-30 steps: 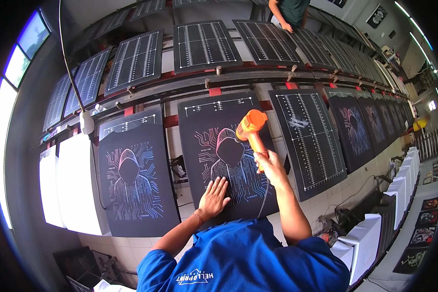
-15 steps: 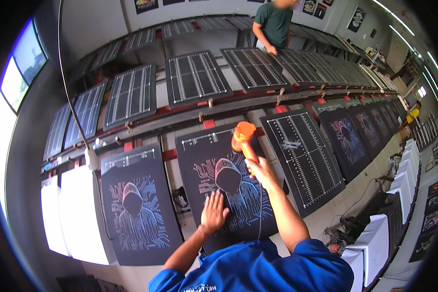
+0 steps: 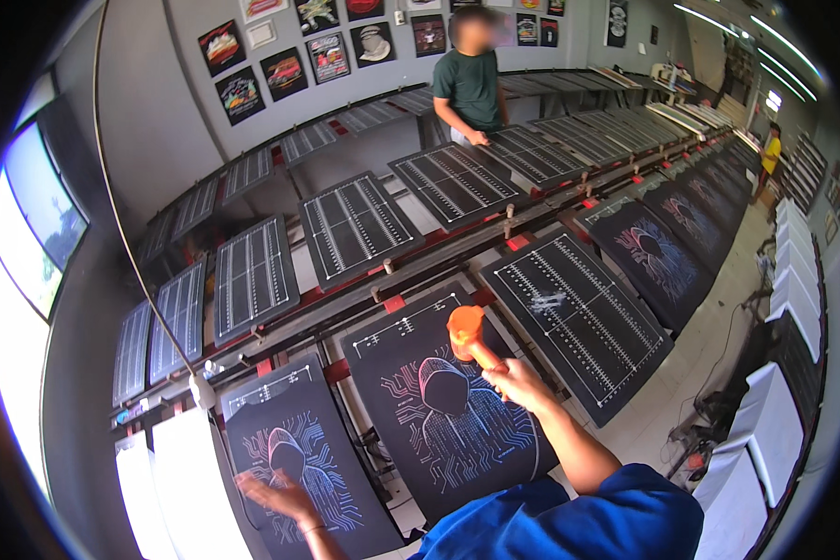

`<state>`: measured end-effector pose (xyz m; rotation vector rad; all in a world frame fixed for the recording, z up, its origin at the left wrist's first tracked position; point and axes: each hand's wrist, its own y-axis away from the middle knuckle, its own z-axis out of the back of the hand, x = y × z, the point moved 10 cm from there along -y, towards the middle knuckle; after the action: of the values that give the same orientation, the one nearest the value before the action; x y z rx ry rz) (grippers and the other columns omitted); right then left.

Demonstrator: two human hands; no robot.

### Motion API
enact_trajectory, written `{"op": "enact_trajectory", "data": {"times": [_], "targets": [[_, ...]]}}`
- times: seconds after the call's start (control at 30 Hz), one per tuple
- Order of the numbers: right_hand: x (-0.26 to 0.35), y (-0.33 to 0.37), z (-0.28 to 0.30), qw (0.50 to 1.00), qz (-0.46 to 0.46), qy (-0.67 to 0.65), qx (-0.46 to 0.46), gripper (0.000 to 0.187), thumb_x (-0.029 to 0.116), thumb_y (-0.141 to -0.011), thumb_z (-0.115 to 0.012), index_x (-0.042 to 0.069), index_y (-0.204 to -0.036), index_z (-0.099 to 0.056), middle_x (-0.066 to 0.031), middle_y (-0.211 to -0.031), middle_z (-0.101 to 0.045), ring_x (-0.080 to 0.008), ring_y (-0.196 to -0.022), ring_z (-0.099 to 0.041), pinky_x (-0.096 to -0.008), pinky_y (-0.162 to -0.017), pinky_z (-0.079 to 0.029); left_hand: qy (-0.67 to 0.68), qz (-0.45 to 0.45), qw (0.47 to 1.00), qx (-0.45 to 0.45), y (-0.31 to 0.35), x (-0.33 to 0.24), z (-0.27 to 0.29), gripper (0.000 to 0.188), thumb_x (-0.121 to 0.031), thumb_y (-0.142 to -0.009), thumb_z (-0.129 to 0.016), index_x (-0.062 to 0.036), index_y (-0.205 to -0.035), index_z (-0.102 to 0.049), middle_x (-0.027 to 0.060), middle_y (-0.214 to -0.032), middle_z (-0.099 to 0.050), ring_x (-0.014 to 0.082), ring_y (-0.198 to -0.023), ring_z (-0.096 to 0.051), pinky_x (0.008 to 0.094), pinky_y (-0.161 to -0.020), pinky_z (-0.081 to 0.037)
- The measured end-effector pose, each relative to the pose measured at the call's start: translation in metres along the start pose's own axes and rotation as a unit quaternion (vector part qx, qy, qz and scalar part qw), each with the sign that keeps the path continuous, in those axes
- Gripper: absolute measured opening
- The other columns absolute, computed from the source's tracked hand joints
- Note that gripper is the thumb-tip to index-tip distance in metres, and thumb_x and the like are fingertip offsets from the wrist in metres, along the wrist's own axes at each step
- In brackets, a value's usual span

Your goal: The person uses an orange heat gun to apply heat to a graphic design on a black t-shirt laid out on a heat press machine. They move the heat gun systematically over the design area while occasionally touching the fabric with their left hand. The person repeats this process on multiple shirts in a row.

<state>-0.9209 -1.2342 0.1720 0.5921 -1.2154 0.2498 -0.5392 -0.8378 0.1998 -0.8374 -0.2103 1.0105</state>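
Observation:
My right hand [image 3: 515, 383] is closed around the handle of an orange hair dryer [image 3: 465, 329]. The dryer is held over the upper part of a black T-shirt [image 3: 411, 392], which lies flat on a printing board and bears a hooded figure with circuit lines in pink and blue. Over to the left, my left hand [image 3: 278, 495] has its fingers stretched out, somewhat blurred, and holds nothing. It is over the lower left of a second black T-shirt [image 3: 317, 448] with the same print; whether it touches the cloth I cannot tell.
A bare printing board [image 3: 579, 317] with white ruler marks lies to the right. More printed shirts [image 3: 649, 247] follow beyond it. White panels [image 3: 196, 476] stand at the left, near a hanging cable [image 3: 145, 280]. Across the rail [image 3: 439, 261], a person in a green shirt [image 3: 467, 89] stands by another row of boards.
My left hand has lifted off the middle shirt and moved left to the neighbouring one. The right hand still holds the dryer over the middle shirt. The view has tilted up.

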Motion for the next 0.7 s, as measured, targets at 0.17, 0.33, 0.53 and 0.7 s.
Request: {"op": "enact_trajectory", "data": {"times": [0.17, 0.33, 0.53, 0.7], "targets": [[-0.026, 0.03, -0.005, 0.995, 0.006, -0.094, 0.021, 0.03, 0.031, -0.088, -0.065, 0.002, -0.086, -0.059, 0.0006, -0.064, -0.055, -0.0078, -0.051, -0.053, -0.0246, -0.045, -0.044, 0.218, 0.124, 0.956, 0.153, -0.016, 0.154, -0.047, 0.056, -0.031, -0.098, -0.053, 0.0039, -0.139, -0.038, 0.0243, -0.134, -0.05, 0.0356, -0.128, -0.046, 0.0452, -0.108, -0.035], [-0.051, 0.069, -0.013, 0.987, -0.023, -0.148, 0.058, 0.032, 0.029, -0.088, -0.067, 0.001, -0.102, -0.059, 0.0018, -0.072, -0.055, -0.005, -0.057, -0.052, -0.0208, -0.048, -0.046, 0.113, 0.104, 0.954, 0.256, 0.033, 0.203, -0.045, 0.041, -0.024, -0.1, -0.048, 0.0124, -0.118, -0.051, 0.025, -0.106, -0.061, 0.0279, -0.1, -0.058, 0.0349, -0.088, -0.046], [-0.054, 0.12, 0.009, 0.996, 0.011, -0.065, 0.058, 0.046, 0.037, -0.084, -0.072, 0.001, -0.107, -0.058, -0.0024, -0.076, -0.061, -0.0088, -0.058, -0.057, -0.0244, -0.052, -0.048, 0.016, 0.108, 0.99, 0.089, 0.079, 0.088, 0.044, 0.038, -0.023, -0.1, -0.047, 0.0116, -0.113, -0.052, 0.0233, -0.099, -0.061, 0.0267, -0.093, -0.057, 0.0349, -0.083, -0.046], [-0.067, 0.152, 0.055, 0.992, 0.013, -0.076, 0.102, 0.048, 0.039, -0.084, -0.071, 0.0, -0.111, -0.059, -0.0039, -0.08, -0.062, -0.0095, -0.059, -0.058, -0.0256, -0.052, -0.048, 0.042, 0.101, 0.991, 0.073, 0.142, -0.007, 0.084, 0.035, -0.022, -0.1, -0.046, 0.011, -0.109, -0.053, 0.0218, -0.094, -0.061, 0.0257, -0.087, -0.056, 0.0348, -0.078, -0.046]]}}
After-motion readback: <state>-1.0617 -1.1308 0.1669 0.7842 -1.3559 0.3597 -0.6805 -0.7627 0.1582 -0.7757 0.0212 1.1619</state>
